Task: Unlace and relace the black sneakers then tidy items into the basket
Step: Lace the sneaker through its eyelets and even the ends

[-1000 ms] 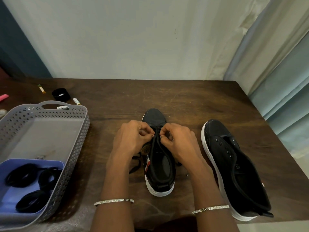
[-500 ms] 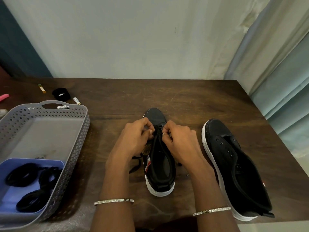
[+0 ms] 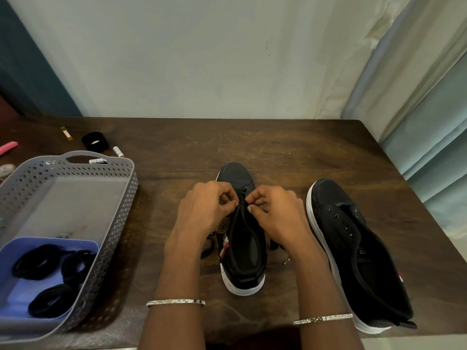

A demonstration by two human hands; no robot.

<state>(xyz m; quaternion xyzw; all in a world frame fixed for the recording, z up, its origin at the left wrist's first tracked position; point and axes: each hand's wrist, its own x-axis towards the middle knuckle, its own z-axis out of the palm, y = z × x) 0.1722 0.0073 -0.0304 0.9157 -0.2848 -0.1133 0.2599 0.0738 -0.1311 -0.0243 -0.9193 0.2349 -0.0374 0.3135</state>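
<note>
A black sneaker with a white sole (image 3: 243,258) stands in the middle of the brown table, toe pointing away. My left hand (image 3: 202,210) and my right hand (image 3: 274,213) meet over its eyelets, each pinching the black lace (image 3: 243,195) between thumb and fingertips. Lace ends trail on the table at both sides of the shoe. To the right lies the second black sneaker (image 3: 353,248), with bare eyelets and no lace. A grey perforated basket (image 3: 121,223) sits at the left.
Inside the basket a lilac tray (image 3: 15,294) holds coiled black bands. Behind the basket lie a black round cap (image 3: 95,141), small tubes (image 3: 118,151) and a pink item (image 3: 8,147). The wall is close behind; curtains hang at right. The table's (image 3: 278,152) right edge is near the unlaced sneaker.
Both hands have shifted slightly toward the toe of the middle sneaker, and the fingertips have come closer together on the lace. The shoes and basket have not moved.
</note>
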